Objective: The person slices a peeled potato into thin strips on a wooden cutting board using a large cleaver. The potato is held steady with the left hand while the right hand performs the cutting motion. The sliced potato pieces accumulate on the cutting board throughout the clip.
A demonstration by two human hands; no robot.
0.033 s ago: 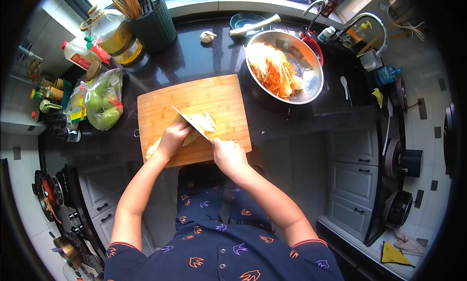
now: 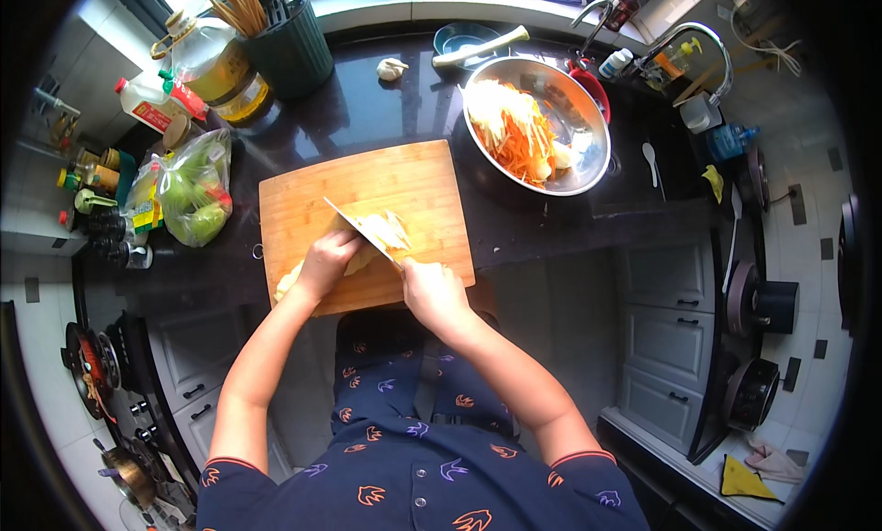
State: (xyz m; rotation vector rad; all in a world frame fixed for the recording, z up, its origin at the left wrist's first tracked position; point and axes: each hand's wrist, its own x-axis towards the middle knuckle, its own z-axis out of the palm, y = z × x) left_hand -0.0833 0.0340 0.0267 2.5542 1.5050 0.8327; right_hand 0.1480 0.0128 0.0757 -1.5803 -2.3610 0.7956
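Note:
On the wooden cutting board [image 2: 377, 175], my right hand [image 2: 435, 295] is closed round the handle of a kitchen knife [image 2: 362, 231]. Its blade slants up to the left, edge down on the board. My left hand [image 2: 328, 263] presses with curled fingers on a pale yellow peeled vegetable [image 2: 359, 259], close against the blade; its kind is hard to make out. Right of the blade lie thin pale yellow strips [image 2: 392, 231]. Another pale piece [image 2: 286, 284] sits by the board's near left corner, partly behind my left wrist.
Beyond the board at right stands a steel bowl [image 2: 594, 152] of orange and pale shreds. A garlic bulb [image 2: 391, 70] lies at the back. On the left are a bag of green vegetables [image 2: 195, 191], a large oil bottle [image 2: 216, 67] and a dark green utensil holder [image 2: 289, 49].

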